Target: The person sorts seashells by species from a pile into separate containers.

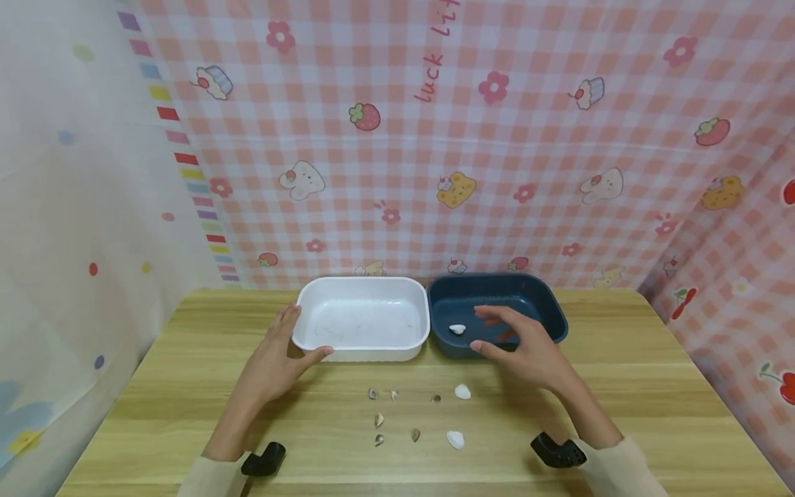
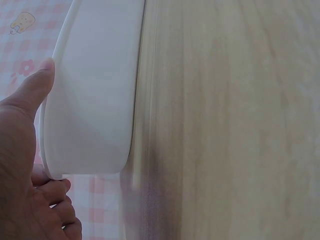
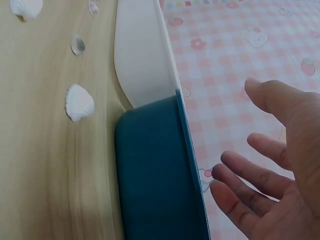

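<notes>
Our left hand (image 1: 279, 355) gripped the white tray's (image 1: 362, 353) near corner; our right hand (image 1: 518, 345) hovered released over the blue tray (image 1: 555, 312), one white shell (image 1: 457, 329) inside. Sweeping back carelessly, we judged, could scatter the shells (image 1: 415, 413) on the table (image 1: 652, 386).

Hidden and unclear parts

Blue tray (image 1: 497, 290) partly covered by right hand (image 1: 528, 352); orange bit (image 1: 506, 335) beneath fingers unidentifiable; small dark shells (image 1: 379, 420) too tiny to tell; worktop (image 2: 240, 120) blurred.

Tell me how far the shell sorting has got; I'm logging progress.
Done: one white shell lies in the blue tub. In hand: the right hand hovers open over that tub, holding nothing; the left hand holds the white tub, which looks empty. Left: two white shells and six small dark ones on the table.
</notes>
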The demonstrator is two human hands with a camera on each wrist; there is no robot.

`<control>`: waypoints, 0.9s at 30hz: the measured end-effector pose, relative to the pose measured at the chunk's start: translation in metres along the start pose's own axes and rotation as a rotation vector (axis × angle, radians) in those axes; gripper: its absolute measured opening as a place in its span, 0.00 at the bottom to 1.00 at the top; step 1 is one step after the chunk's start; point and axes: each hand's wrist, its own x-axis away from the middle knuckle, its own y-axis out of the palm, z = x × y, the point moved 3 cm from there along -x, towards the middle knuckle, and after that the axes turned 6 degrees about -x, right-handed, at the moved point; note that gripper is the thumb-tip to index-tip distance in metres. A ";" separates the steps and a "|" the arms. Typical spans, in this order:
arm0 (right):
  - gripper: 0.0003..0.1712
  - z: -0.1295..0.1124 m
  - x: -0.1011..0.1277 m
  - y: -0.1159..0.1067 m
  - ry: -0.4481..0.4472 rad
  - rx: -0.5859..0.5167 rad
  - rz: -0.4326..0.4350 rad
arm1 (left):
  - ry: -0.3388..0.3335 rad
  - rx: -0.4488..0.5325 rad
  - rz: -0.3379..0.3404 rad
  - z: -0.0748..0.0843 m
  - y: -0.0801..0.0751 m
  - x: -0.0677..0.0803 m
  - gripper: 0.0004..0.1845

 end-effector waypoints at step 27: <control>0.28 0.001 0.032 0.046 0.031 -0.174 -0.187 | 0.011 0.001 -0.003 -0.001 0.001 -0.001 0.62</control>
